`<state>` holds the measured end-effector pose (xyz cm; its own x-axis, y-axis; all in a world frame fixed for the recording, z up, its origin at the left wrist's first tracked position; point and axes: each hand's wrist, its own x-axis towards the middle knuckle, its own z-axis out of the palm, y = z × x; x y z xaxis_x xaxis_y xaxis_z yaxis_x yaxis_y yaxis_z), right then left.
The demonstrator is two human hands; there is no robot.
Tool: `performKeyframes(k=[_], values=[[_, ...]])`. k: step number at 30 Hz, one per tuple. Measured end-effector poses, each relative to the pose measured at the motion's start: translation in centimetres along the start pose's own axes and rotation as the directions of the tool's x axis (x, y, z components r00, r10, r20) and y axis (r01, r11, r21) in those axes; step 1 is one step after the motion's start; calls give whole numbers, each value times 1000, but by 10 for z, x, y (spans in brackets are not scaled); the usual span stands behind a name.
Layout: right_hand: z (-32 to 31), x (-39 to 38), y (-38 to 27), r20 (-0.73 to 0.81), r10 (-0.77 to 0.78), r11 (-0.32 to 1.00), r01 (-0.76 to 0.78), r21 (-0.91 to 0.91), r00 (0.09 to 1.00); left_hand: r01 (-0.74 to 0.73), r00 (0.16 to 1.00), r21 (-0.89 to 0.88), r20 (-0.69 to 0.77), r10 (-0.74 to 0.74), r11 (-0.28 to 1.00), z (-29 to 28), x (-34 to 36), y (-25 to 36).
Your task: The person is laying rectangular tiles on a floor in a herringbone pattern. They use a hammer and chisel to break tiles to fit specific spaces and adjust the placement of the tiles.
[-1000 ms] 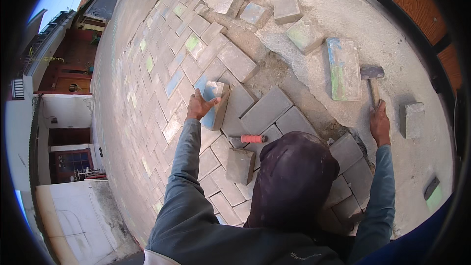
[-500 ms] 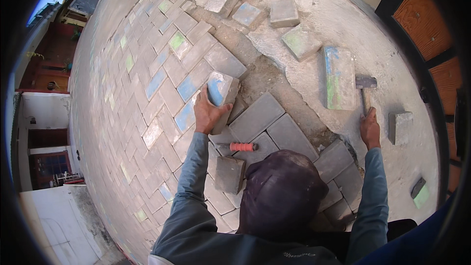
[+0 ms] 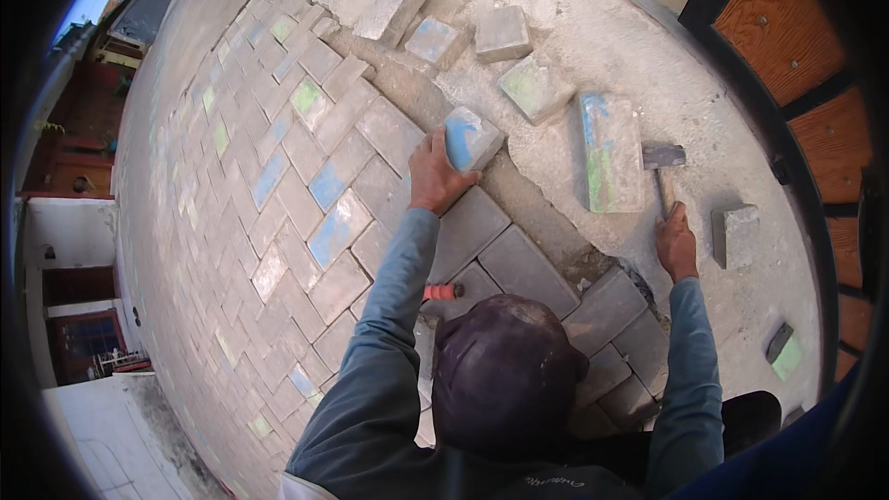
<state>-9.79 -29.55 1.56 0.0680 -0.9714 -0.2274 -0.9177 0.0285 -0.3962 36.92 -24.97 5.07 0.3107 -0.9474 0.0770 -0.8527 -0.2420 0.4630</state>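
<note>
Left hand clamps a rough, blue-marked concrete block; right of it, right hand grips a wooden-handled hammer.

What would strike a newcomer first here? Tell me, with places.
The dark head covering looms large at bottom centre. Near the middle, the left hand grips a blue-painted block. At right, the right hand holds a hammer beside a long block streaked blue and green.

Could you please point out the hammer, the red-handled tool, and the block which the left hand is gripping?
Hammer (image 3: 666, 177): head view, upper wooden handle, just below its head.
Red-handled tool (image 3: 442, 292): head view, on the red handle.
Gripped block (image 3: 480, 140): head view, middle of its upper face.
</note>
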Motion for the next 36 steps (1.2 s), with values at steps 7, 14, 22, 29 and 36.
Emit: performKeyframes(k=[7,14,22,29,36], values=[[-4,-3,-8,10,17,999,-17,31,1000,-28,998,157,67,18,987,5,-5,-5],[-7,-1,-6,-15,-15,999,16,46,1000,-116,992,234,80,100,965,12,-3,-11],[2,0,-4,-81,-14,998,8,-66,997,-87,996,233,31,82,969,21,-10,-9],[13,3,-12,-172,42,973,-79,-215,984,-127,984,251,-94,154,960,36,-16,-18],[19,5,-6,-227,-33,961,-32,-275,973,-122,986,200,-85,141,972,48,-17,-25]])
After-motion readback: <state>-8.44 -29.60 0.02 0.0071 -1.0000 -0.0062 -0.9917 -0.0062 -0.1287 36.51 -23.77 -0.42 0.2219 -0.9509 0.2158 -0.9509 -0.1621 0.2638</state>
